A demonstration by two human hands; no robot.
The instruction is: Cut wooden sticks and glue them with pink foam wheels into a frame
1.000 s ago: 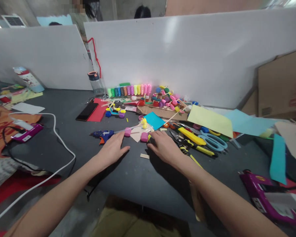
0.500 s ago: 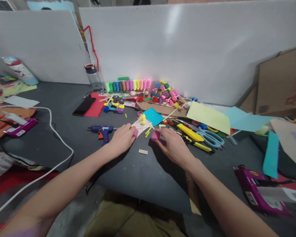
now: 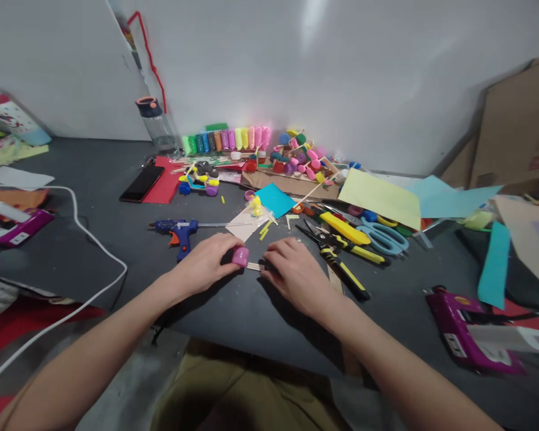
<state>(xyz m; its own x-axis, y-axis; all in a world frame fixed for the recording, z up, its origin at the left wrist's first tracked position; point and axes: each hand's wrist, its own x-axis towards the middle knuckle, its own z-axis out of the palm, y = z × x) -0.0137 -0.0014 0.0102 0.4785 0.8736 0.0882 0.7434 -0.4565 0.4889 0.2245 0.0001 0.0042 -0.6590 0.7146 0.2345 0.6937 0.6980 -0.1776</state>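
My left hand [image 3: 213,258] is closed, with a pink rounded piece [image 3: 240,257], shaped like a cap, between thumb and fingers. To its right lies a small row of short wooden sticks [image 3: 255,266] on the dark table. The closed fingers of my right hand [image 3: 291,272] are at the right end of these sticks and cover it; no pink piece shows in them. Left of my hands rests a blue glue gun [image 3: 184,232] with a clear glue stick. Just beyond them are yellow strips [image 3: 264,230] and a small yellow figure [image 3: 256,206].
Black-and-yellow pliers [image 3: 335,254], a yellow cutter [image 3: 345,228] and blue-handled scissors [image 3: 384,236] lie right. Coloured clay packets [image 3: 227,140] line the white board [image 3: 251,72]. A phone [image 3: 142,183] and bottle [image 3: 159,129] are back left; a purple power strip [image 3: 467,335] sits front right.
Both hands have come nearer each other, down to the wooden sticks. The pink piece in my right hand no longer shows. The view has tilted down slightly.
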